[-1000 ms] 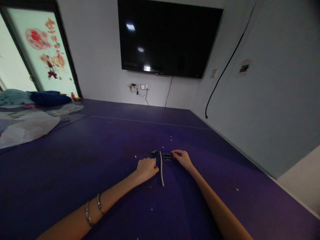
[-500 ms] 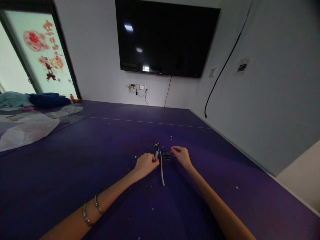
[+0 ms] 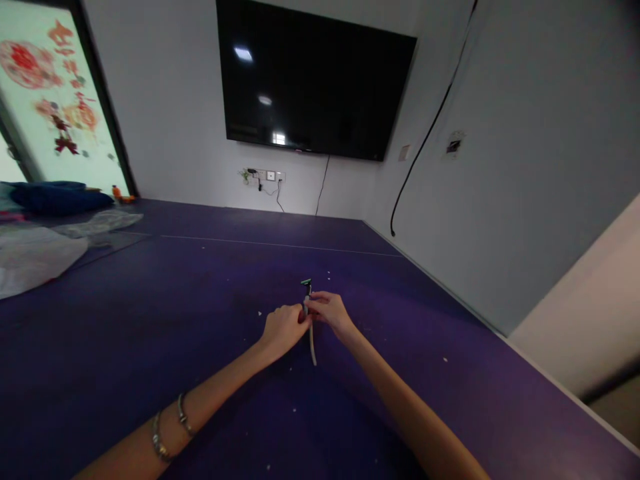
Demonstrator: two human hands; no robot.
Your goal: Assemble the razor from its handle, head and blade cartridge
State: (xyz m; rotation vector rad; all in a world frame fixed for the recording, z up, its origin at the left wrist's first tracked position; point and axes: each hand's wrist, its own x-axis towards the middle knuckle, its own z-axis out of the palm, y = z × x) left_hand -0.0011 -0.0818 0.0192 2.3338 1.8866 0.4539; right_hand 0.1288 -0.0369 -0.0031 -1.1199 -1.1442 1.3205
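Note:
My left hand [image 3: 285,328] is closed around the lower handle of a razor [image 3: 307,291], which it holds upright with the dark and green head on top. My right hand [image 3: 331,311] comes in from the right, its thumb and fingers pinched together at the razor's handle, right beside the left fingertips. A thin pale strip, like a piece of cord or tube [image 3: 313,348], lies on the purple surface just below the hands. Its upper end is hidden by the fingers. The small dark case seen earlier is covered by my right hand.
White plastic bags [image 3: 40,257] and blue cloth [image 3: 55,198] lie at the far left on the purple surface [image 3: 200,293]. Small white specks are scattered about. A television [image 3: 315,80] hangs on the back wall, and a black cable [image 3: 425,137] dangles along the right wall.
My right hand has moved left from beside the dark case to the razor, covering the case. My left hand keeps its hold on the razor. The view has turned slightly right.

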